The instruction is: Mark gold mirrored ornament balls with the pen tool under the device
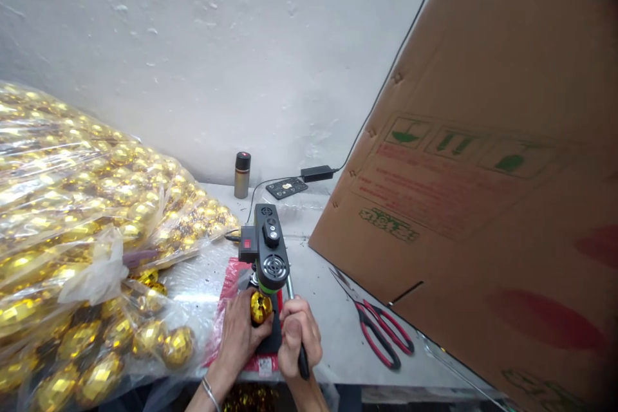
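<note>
My left hand [240, 327] is closed on a shiny gold faceted ball [261, 307], fingers on its left side and thumb at its lower right. The ball sits right under the front end of a small black bench drill press [271, 241], which hides its top. Whether a bit touches the ball cannot be seen. My right hand [300, 338] is wrapped around the black-gripped lever [303, 360] on the machine's right side. A red plastic sheet [226, 299] lies beneath the machine's dark base.
Clear bags of gold balls [120, 187] fill the left side. Red-and-black scissors [381, 328] lie to the right, beside a large cardboard box [458, 193]. Behind the machine are a bottle [242, 175], a phone-like black object [286, 188] and a power adapter [317, 173] with its cable.
</note>
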The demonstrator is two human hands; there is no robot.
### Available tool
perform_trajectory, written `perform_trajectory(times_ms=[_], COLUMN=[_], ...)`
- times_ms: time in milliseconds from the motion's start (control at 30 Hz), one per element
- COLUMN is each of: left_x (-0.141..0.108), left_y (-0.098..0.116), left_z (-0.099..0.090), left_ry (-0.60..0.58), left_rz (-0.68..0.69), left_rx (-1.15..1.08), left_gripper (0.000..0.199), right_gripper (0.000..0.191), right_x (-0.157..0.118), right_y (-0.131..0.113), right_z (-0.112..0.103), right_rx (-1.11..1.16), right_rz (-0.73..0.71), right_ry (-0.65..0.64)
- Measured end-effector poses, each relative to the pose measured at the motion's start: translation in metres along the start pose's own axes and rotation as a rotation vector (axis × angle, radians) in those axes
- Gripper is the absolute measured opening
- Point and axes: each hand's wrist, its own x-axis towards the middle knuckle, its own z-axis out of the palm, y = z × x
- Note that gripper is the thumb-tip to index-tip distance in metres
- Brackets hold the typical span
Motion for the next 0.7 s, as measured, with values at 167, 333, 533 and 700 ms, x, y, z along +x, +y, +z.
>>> perform_trajectory(times_ms=[167,333,533,700], left_x=[-0.002,0.003,-0.033,-0.061], left_y=[-0.002,0.001,-0.011,-0.042], left_z=[0.000,-0.002,-0.008,-0.021], left_ry=[-0.013,-0.003,-0.066,-0.093], left_rz=[0.007,0.034,0.179,0.287], left_rx=[0.013,0.031,0.090,0.278], left_gripper=[0.036,0.041,0.055,0.067], right_gripper=[0.033,0.036,0.024,0.026], right_x=[-0.010,0.004,0.060,0.053], right_y=[0.009,0.004,-0.042,-0.041], right_z=[0.003,-0.002,-0.020,-0.017], right_rx=[-0.034,-0.007,0.017,0.104], right_rz=[-0.038,-0.110,0.199,0.230], right_ry=[-0.009,-0.055,-0.173,-0.148])
